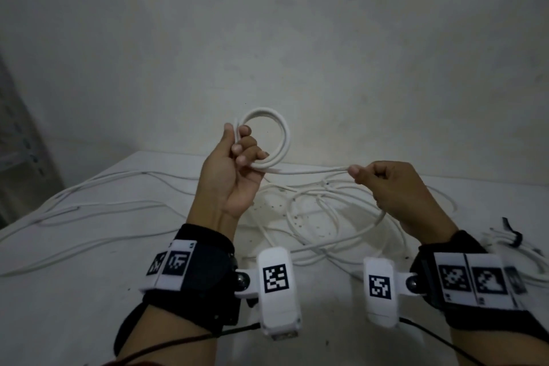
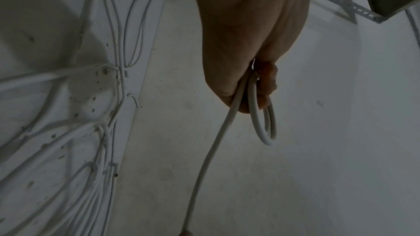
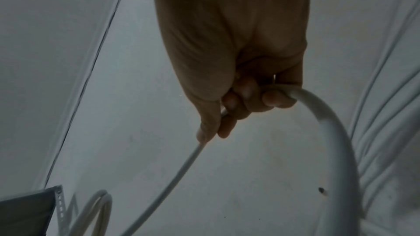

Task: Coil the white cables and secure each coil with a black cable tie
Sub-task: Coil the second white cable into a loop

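White cable coil held above the bench's far edge, left hand fingers curled round it; right hand pinches the trailing cable between thumb and forefinger.

No legible text — only coded square markers on wristbands.

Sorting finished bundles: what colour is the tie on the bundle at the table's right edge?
Black, wrapped round the white bundle; the tie shows best in the head view.
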